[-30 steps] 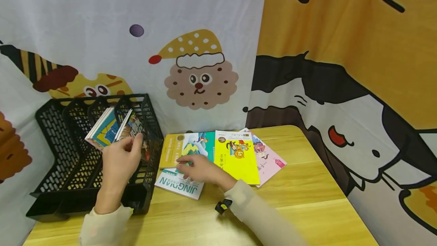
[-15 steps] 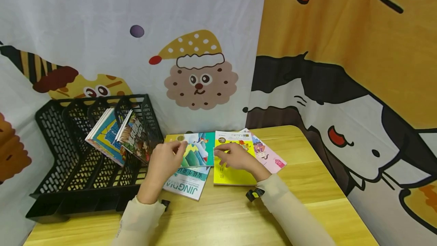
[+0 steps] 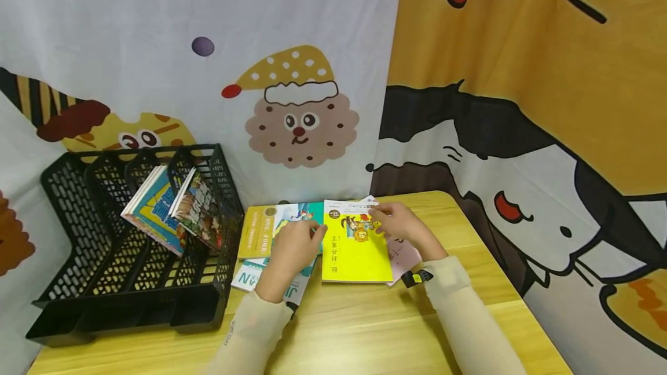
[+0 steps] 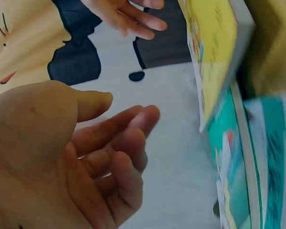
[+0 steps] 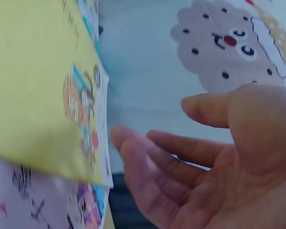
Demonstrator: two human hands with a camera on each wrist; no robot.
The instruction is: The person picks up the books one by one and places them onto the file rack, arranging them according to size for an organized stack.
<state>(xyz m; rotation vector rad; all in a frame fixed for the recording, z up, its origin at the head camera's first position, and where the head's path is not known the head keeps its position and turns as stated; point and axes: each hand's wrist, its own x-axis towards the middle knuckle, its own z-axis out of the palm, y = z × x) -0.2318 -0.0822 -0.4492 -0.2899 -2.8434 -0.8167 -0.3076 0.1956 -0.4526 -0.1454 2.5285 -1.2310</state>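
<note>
A yellow picture book [image 3: 359, 259] lies flat on the table over a pink book [image 3: 403, 256]. My left hand [image 3: 293, 247] hovers left of the yellow book, above a gold and teal book [image 3: 255, 230] and a white book [image 3: 250, 275] lettered JINGDIAN. Its fingers are loosely bent around nothing, as the left wrist view shows. At the yellow book's right side is my right hand [image 3: 405, 225], overlapping the pink book. In the right wrist view its thumb stands apart from relaxed fingers [image 5: 174, 164], which come close to the yellow book's top edge and hold nothing.
A black mesh magazine rack [image 3: 57, 213] with several slots stands at the left. A blue and yellow book [image 3: 158, 207] and a dark-covered book [image 3: 200, 210] lean in it. A printed cloth [image 3: 292, 16] hangs behind the wooden table [image 3: 344, 328].
My left hand has moved right from the rack to beside the yellow book. My right hand has moved right from the gold and teal book across the yellow one to its right side.
</note>
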